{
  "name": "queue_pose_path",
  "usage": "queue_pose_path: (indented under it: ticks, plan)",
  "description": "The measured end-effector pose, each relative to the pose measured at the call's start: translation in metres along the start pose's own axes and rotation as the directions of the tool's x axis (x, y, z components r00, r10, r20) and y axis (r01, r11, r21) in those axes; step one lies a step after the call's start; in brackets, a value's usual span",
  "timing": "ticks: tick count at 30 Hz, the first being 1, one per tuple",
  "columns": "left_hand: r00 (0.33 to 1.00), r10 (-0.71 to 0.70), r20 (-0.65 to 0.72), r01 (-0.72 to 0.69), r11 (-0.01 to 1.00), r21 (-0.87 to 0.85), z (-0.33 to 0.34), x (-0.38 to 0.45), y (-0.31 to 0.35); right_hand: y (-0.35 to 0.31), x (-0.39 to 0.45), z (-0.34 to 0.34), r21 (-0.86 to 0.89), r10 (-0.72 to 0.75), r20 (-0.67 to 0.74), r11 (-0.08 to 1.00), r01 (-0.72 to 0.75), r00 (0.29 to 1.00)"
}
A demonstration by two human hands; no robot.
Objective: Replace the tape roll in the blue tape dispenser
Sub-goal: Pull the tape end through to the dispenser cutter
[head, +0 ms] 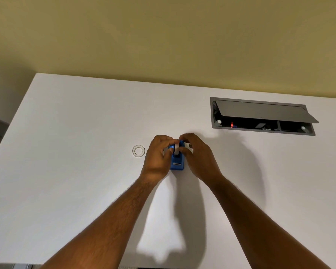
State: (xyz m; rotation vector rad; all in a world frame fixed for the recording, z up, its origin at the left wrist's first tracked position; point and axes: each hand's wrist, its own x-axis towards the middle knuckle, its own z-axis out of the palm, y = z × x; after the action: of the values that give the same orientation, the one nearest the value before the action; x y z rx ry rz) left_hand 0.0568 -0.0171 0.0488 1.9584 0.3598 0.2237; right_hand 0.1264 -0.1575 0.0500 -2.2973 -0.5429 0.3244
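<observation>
One blue dispenser [177, 162] is sitting mid-bench [85, 123]. The left hand [159, 154] and right hand [197, 152] are both curling their fingers around the one white roll [176, 148] seated in it. One clear empty ring [138, 151] is lying just left.

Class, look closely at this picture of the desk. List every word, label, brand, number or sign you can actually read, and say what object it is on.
No text can be read.
Small white label inside the open desk cable box: too small and blurred to read.
Red light in that box: a glow, no characters.
Blue tape dispenser: no legible marking.
Clear ring on the white table: no marking visible.
</observation>
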Motion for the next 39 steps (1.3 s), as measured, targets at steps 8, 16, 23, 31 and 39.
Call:
queue_pose_path:
  ticks: [8,16,23,31,39]
  plan:
    - [0.993,-0.092,0.077,0.091,0.996,0.011,0.001,0.000,-0.002,-0.002,-0.017,-0.002,-0.092,-0.166,-0.057,0.983,0.160,0.985]
    - [0.981,-0.142,0.130,0.149,0.988,-0.049,0.001,0.000,0.001,-0.010,-0.016,0.000,-0.129,-0.200,-0.116,0.974,0.185,0.973]
    - [0.980,-0.150,0.135,0.158,0.986,-0.054,0.002,-0.001,0.001,-0.012,-0.012,0.006,-0.170,-0.184,-0.143,0.973,0.159,0.972]
    - [0.978,-0.137,0.154,0.140,0.990,-0.009,0.001,-0.001,-0.001,-0.022,-0.010,0.002,-0.244,-0.223,-0.175,0.954,0.177,0.959]
    - [0.982,-0.103,0.156,0.098,0.994,0.039,0.000,0.000,-0.007,-0.020,-0.007,0.007,-0.287,-0.144,-0.048,0.950,0.125,0.988]
